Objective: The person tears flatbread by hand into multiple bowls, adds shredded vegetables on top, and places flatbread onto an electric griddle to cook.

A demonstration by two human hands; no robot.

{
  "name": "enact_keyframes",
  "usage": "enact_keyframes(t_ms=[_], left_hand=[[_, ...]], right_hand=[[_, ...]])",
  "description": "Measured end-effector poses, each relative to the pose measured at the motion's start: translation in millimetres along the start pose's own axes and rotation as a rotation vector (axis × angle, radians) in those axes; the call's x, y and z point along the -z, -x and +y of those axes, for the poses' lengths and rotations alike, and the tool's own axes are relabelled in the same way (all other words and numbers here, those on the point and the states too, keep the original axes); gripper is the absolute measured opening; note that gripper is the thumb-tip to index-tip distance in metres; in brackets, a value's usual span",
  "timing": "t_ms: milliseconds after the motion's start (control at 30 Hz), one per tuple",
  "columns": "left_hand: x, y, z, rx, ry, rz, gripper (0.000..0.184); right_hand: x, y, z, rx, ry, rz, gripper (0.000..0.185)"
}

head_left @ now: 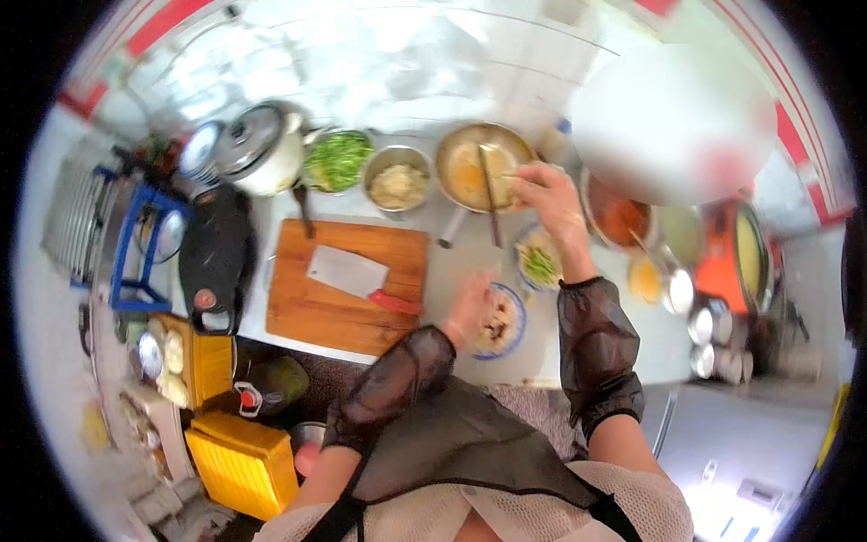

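Observation:
My left hand (470, 307), blurred, is at the left rim of a blue-rimmed bowl (522, 325) with pale food and dark bits inside. Whether it grips the bowl is unclear. Raised at the right side of a round metal pan (449, 143), my right hand (547, 194) has its fingertips pinched together; what they hold is too small to name. Yellowish liquid lies in the pan, and dark chopsticks (490, 190) rest across its near edge. Below my right hand stands a second blue-rimmed bowl (522, 262) with chopped greens.
On the left, a cleaver (348, 273) with a red handle lies on a wooden cutting board (352, 332). Behind it are a bowl of chopped greens (340, 163) and a metal bowl (371, 173). A red sauce pot (623, 221) and an orange pot (720, 248) stand at right.

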State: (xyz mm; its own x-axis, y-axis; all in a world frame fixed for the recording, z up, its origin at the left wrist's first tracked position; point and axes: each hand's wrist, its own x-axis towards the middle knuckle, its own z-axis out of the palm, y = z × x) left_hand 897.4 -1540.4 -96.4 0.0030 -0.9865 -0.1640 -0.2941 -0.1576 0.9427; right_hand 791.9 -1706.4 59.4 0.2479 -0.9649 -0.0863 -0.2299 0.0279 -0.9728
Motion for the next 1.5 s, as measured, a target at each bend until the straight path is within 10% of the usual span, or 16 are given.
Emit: enact_keyframes(t_ms=[233, 300, 467, 700, 967, 1300, 1500], left_hand=[[120, 73, -37, 0.032, 0.246, 0.226, 0.03], [152, 86, -32, 0.074, 0.425, 0.306, 0.029], [209, 101, -72, 0.2, 0.421, 0.514, 0.024], [239, 82, -81, 0.205, 0.398, 0.485, 0.02], [227, 65, -70, 0.125, 0.216, 0.454, 0.026], [115, 71, -44, 0.115, 0.515, 0.403, 0.021], [22, 84, -52, 0.105, -0.217, 0.093, 0.027]], right_hand=[[-258, -144, -1, 0.014, 0.211, -0.355, 0.02], [-322, -200, 55, 0.374, 0.914, -0.301, 0.021], [-365, -252, 99, 0.401, 1.28, -0.54, 0.021], [-352, -250, 46, 0.155, 1.183, -0.598, 0.036], [-318, -242, 67, -0.075, -0.176, -0.446, 0.033], [-76, 28, -20, -0.031, 0.302, -0.613, 0.024], [-13, 169, 87, -0.354, 0.489, -0.347, 0.038]])
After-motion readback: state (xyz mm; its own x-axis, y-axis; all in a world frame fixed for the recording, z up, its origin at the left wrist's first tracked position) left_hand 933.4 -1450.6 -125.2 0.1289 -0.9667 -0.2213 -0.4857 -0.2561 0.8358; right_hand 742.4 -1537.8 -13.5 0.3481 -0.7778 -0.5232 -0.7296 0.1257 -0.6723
